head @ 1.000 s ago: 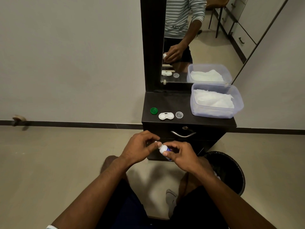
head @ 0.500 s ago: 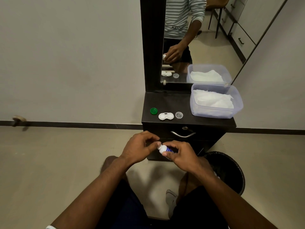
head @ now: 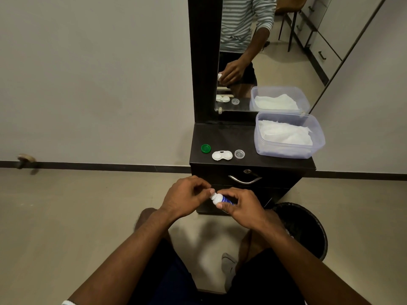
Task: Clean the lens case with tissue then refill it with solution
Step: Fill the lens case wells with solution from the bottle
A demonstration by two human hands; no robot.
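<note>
A small white solution bottle (head: 218,198) with a blue label lies sideways between my hands, in front of the cabinet drawer. My right hand (head: 243,204) grips its body. My left hand (head: 187,195) pinches the cap end with fingertips. On the dark cabinet top (head: 222,134) lies the white lens case (head: 222,155), open, with a green cap (head: 205,148) to its left and a clear cap (head: 239,154) to its right. A clear plastic tub (head: 288,150) holding white tissues (head: 285,133) stands at the right of the top.
A mirror (head: 253,51) rises behind the cabinet and reflects my hands and the tub. A drawer with a metal handle (head: 244,179) faces me. A black waste bin (head: 306,227) stands on the floor at the right, beside my knee.
Both hands stay at the bottle. My left fingertips have shifted slightly on the cap end, and the bottle has tilted a little.
</note>
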